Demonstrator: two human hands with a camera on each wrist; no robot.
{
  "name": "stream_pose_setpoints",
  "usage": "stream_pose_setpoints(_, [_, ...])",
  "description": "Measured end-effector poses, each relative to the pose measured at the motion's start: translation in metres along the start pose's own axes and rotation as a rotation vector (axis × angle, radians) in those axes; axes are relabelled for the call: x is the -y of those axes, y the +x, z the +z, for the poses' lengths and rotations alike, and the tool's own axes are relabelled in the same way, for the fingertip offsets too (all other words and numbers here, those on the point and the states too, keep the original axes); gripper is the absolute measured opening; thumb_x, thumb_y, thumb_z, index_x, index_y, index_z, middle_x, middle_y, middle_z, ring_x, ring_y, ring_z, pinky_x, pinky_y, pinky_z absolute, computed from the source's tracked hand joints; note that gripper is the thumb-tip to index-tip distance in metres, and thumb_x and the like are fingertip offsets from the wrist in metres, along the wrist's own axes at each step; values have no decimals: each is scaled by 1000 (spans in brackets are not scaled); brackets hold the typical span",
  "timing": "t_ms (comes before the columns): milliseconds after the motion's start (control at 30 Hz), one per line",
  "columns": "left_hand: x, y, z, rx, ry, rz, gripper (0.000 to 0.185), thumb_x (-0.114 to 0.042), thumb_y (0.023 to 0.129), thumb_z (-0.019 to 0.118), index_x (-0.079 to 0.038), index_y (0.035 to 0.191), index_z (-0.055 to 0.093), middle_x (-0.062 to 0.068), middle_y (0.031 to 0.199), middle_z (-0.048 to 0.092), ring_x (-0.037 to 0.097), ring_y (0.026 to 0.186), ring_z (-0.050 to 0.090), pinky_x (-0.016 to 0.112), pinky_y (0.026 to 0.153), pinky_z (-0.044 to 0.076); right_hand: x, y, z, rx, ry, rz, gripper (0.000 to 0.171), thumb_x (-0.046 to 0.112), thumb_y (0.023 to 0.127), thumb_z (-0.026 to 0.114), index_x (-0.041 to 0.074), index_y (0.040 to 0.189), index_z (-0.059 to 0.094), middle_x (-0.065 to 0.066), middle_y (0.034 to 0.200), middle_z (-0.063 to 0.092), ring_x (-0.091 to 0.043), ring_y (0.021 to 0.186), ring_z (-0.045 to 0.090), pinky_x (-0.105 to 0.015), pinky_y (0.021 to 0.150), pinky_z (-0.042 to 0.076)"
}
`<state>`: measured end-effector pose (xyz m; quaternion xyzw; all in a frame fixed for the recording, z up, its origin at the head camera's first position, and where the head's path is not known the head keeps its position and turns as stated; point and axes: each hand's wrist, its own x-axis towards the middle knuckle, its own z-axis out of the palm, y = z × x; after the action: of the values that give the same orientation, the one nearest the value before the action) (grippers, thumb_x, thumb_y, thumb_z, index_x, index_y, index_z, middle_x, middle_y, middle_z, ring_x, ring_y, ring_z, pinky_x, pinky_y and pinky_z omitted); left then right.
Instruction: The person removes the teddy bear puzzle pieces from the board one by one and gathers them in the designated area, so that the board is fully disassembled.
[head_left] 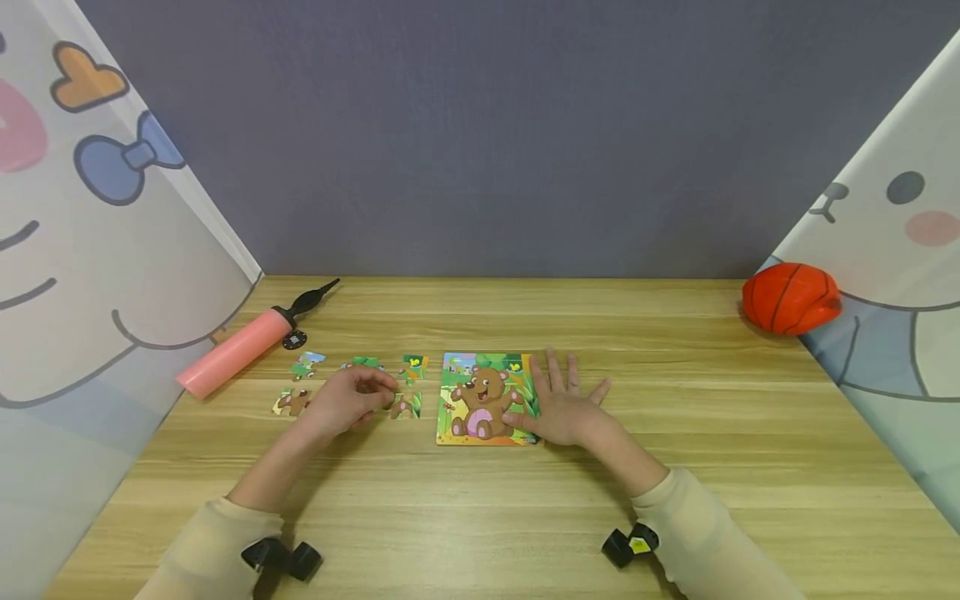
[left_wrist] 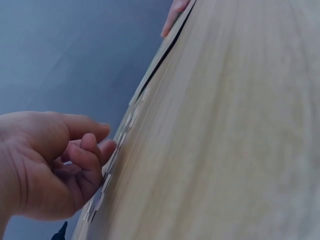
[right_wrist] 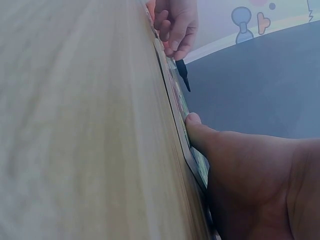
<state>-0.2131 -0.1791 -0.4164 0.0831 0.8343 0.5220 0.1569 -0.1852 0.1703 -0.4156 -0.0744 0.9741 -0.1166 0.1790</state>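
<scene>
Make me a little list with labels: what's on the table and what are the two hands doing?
surface: wooden table
puzzle: bear puzzle board, flat on the table
loose pieces: puzzle pieces scattered left of the board
left hand: fingers curled over the loose pieces; whether it grips one cannot be told
right hand: flat, fingers spread, resting on the board's right edge
far left: pink air pump
far right: orange ball

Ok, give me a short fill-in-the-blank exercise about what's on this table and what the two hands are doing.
1. The right hand lies flat on the right edge of the ____ puzzle board.
2. The left hand curls over loose puzzle ____ left of the board.
3. The pump at the table's far left is ____ in colour.
4. The ball at the far right is ____.

Missing words: bear; pieces; pink; orange
</scene>
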Motion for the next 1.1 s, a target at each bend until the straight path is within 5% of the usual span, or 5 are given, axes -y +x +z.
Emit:
stream_pose_setpoints(200, [-5, -1, 4, 13, -12, 21, 21, -10, 98, 67, 1, 116, 69, 11, 99, 67, 15, 58, 47, 24, 46, 38, -2, 2, 3, 8, -3, 10, 116, 87, 85, 39, 16, 162, -10, -14, 165, -22, -43, 146, -26, -86, 91, -16])
stream_pose_setpoints(467, [-11, 1, 17, 95, -72, 63, 20, -10, 97, 68, 1, 115, 69, 14, 82, 61, 16, 58, 46, 25, 49, 38, 2, -4, -2, -5, -7, -12, 111, 80, 90, 43, 13, 163, -6, -17, 166, -17, -46, 147, -20, -87, 92, -14])
stream_pose_setpoints(700, [-18, 5, 35, 128, -83, 46, 22, -12, 95, 72, -2, 115, 69, 12, 98, 65, 16, 62, 52, 25, 52, 44, 1, -4, -1, 1, -4, -3, 112, 83, 88, 41, 14, 162, -8, -16, 165, -20, -46, 147, -22, -86, 93, -14])
stream_pose_setpoints(1100, [-27, 11, 55, 208, -50, 95, 19, -9, 95, 71, -4, 114, 70, 11, 99, 64, 17, 62, 54, 26, 54, 49, -2, 1, 1, 16, 12, 6, 113, 83, 88, 43, 16, 162, -9, -15, 165, -23, -45, 145, -25, -86, 91, -16])
